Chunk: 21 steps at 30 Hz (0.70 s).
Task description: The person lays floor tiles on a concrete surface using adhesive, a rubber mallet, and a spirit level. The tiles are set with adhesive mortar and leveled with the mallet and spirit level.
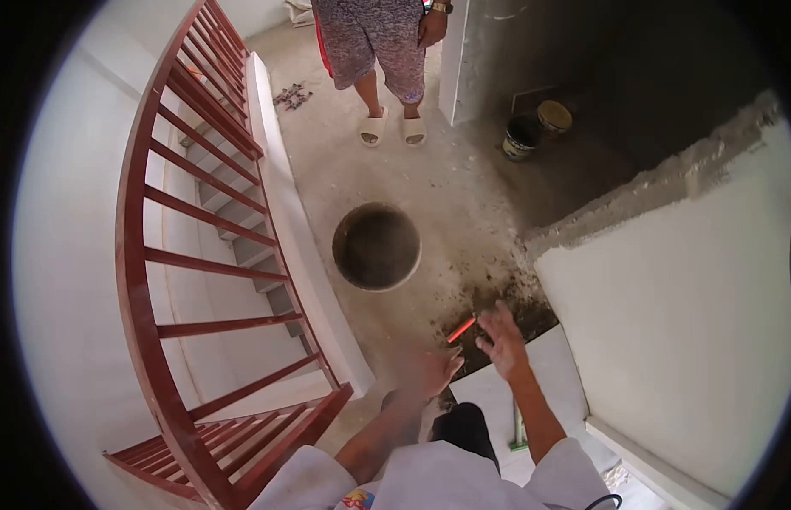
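My right hand (500,336) holds a thin red pencil-like stick (462,331) out over a patch of dark wet mortar (514,310) on the concrete floor. My left hand (438,371) hovers just left of it, fingers spread and holding nothing. Below both hands lies a white floor tile (544,387). A dark round bucket (376,246) stands on the floor a little beyond the hands.
A red stair railing (183,255) runs along the left above descending steps. A white wall (684,314) rises on the right with a rough mortar edge. Another person's legs in sandals (391,127) stand further off. Two small pails (536,132) sit by the grey wall.
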Each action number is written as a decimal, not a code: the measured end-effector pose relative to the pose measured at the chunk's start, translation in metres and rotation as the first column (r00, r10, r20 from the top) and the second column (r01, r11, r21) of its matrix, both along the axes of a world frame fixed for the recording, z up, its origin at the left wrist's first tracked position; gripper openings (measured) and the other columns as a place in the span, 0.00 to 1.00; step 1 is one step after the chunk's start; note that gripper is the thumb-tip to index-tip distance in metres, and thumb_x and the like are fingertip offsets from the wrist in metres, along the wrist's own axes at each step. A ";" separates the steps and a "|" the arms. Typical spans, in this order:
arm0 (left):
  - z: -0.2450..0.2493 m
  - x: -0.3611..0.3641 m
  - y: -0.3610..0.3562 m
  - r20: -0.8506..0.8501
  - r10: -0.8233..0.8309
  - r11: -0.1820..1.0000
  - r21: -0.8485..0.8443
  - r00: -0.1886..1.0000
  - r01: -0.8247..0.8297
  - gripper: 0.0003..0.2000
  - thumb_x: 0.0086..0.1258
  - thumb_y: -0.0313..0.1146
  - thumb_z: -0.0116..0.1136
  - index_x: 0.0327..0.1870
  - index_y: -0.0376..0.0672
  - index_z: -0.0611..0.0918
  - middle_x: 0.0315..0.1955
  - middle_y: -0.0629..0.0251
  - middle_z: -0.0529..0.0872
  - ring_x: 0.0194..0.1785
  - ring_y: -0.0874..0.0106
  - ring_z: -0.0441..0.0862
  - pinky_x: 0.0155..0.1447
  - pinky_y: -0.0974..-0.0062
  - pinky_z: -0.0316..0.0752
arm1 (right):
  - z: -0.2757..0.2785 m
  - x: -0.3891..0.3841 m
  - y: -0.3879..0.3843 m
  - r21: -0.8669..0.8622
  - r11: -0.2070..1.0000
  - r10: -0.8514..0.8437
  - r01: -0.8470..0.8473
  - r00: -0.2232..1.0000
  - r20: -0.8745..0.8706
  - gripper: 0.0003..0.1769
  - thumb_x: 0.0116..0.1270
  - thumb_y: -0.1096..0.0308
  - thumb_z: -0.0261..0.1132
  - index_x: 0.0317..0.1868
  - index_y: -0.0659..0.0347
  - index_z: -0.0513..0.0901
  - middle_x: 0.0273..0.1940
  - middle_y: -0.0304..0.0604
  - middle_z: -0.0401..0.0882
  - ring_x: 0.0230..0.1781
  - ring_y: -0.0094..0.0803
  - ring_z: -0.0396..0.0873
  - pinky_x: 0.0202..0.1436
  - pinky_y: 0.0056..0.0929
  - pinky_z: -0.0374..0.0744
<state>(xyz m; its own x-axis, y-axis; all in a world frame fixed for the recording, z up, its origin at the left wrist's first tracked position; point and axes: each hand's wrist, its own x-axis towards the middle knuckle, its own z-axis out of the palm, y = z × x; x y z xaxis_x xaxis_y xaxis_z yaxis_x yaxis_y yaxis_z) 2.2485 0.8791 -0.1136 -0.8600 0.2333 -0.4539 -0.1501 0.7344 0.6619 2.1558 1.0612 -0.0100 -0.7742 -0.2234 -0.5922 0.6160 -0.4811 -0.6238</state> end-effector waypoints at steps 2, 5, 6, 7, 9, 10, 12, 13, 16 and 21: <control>-0.030 -0.011 -0.026 -0.073 0.155 0.980 0.137 0.985 -0.144 0.23 0.70 0.48 0.59 0.64 0.52 0.78 0.43 0.59 0.84 0.46 0.59 0.82 0.54 0.67 0.75 | 0.012 -0.066 -0.001 0.231 0.966 0.178 -0.117 0.947 -0.266 0.39 0.70 0.57 0.65 0.77 0.50 0.58 0.67 0.40 0.67 0.69 0.31 0.66 0.60 0.43 0.70; 0.093 -0.092 -0.060 -0.130 0.005 0.982 0.189 0.991 0.019 0.24 0.69 0.44 0.61 0.62 0.43 0.78 0.46 0.50 0.85 0.48 0.54 0.84 0.53 0.64 0.78 | 0.024 -0.156 -0.014 0.241 0.965 0.149 -0.102 0.971 -0.186 0.37 0.69 0.56 0.66 0.74 0.51 0.63 0.65 0.38 0.68 0.68 0.32 0.67 0.63 0.47 0.68; 0.118 -0.120 -0.070 -0.142 -0.033 0.979 0.193 0.989 0.060 0.24 0.68 0.42 0.61 0.62 0.40 0.78 0.47 0.47 0.85 0.48 0.52 0.84 0.53 0.63 0.79 | 0.029 -0.180 -0.016 0.263 0.961 0.133 -0.089 0.980 -0.152 0.36 0.68 0.56 0.66 0.74 0.51 0.64 0.64 0.37 0.70 0.66 0.32 0.68 0.63 0.47 0.68; 0.117 -0.143 -0.075 -0.122 -0.017 0.979 0.198 0.992 0.042 0.24 0.68 0.41 0.62 0.61 0.37 0.78 0.48 0.44 0.85 0.49 0.51 0.85 0.53 0.62 0.79 | 0.026 -0.204 -0.015 0.256 0.962 0.119 -0.094 0.989 -0.083 0.35 0.67 0.57 0.67 0.72 0.50 0.66 0.62 0.36 0.71 0.64 0.32 0.69 0.62 0.46 0.69; 0.051 -0.175 -0.086 -0.069 0.129 0.975 0.192 0.989 -0.114 0.23 0.68 0.39 0.62 0.60 0.37 0.78 0.48 0.45 0.85 0.48 0.52 0.85 0.52 0.63 0.79 | -0.010 -0.261 0.004 0.230 0.969 0.091 -0.092 0.996 0.016 0.33 0.66 0.57 0.68 0.69 0.50 0.69 0.60 0.36 0.72 0.61 0.33 0.70 0.61 0.46 0.71; 0.022 -0.188 -0.093 -0.082 0.180 0.973 0.162 0.980 -0.165 0.22 0.68 0.37 0.62 0.60 0.36 0.78 0.48 0.45 0.85 0.49 0.52 0.85 0.52 0.63 0.79 | -0.043 -0.289 0.015 0.211 0.973 0.084 -0.095 0.995 0.059 0.32 0.65 0.57 0.68 0.68 0.50 0.70 0.59 0.35 0.72 0.61 0.34 0.70 0.60 0.47 0.71; -0.003 -0.234 -0.101 -0.038 0.233 0.970 0.073 0.972 -0.230 0.21 0.68 0.36 0.61 0.60 0.36 0.79 0.47 0.46 0.86 0.49 0.52 0.85 0.53 0.62 0.79 | -0.110 -0.355 0.031 0.241 0.970 -0.014 -0.040 0.976 0.218 0.29 0.65 0.57 0.69 0.64 0.51 0.73 0.59 0.36 0.72 0.59 0.38 0.71 0.55 0.50 0.75; -0.008 -0.262 -0.100 0.027 0.237 0.971 0.016 0.971 -0.237 0.21 0.68 0.36 0.60 0.59 0.36 0.79 0.46 0.45 0.86 0.49 0.51 0.85 0.53 0.60 0.78 | -0.147 -0.392 0.041 0.256 0.966 -0.095 0.030 0.964 0.248 0.28 0.65 0.56 0.69 0.64 0.51 0.73 0.58 0.38 0.73 0.58 0.38 0.71 0.55 0.50 0.75; -0.086 -0.345 -0.102 0.085 0.120 0.988 -0.113 0.989 -0.110 0.21 0.69 0.38 0.59 0.58 0.36 0.80 0.46 0.44 0.85 0.52 0.49 0.83 0.55 0.57 0.77 | -0.279 -0.515 0.079 0.311 0.924 -0.323 0.223 0.890 0.320 0.29 0.66 0.53 0.68 0.64 0.53 0.72 0.55 0.43 0.73 0.55 0.40 0.73 0.53 0.50 0.76; -0.150 -0.488 -0.066 0.479 0.174 0.969 -0.241 0.861 -0.062 0.20 0.70 0.40 0.57 0.57 0.37 0.81 0.48 0.44 0.85 0.54 0.50 0.83 0.56 0.58 0.77 | -0.395 -0.699 0.110 0.428 0.726 -0.664 0.539 0.713 0.227 0.35 0.63 0.53 0.71 0.66 0.55 0.70 0.54 0.45 0.71 0.55 0.39 0.72 0.54 0.48 0.77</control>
<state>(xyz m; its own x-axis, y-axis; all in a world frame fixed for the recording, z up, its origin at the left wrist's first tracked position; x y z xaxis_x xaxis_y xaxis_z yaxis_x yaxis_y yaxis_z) 1.7610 0.8127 -0.2639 -0.5252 -0.0043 -0.8510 -0.5090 0.8029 0.3102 1.4570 1.1711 -0.4054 -0.4066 0.4597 -0.7896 0.4595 -0.6440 -0.6116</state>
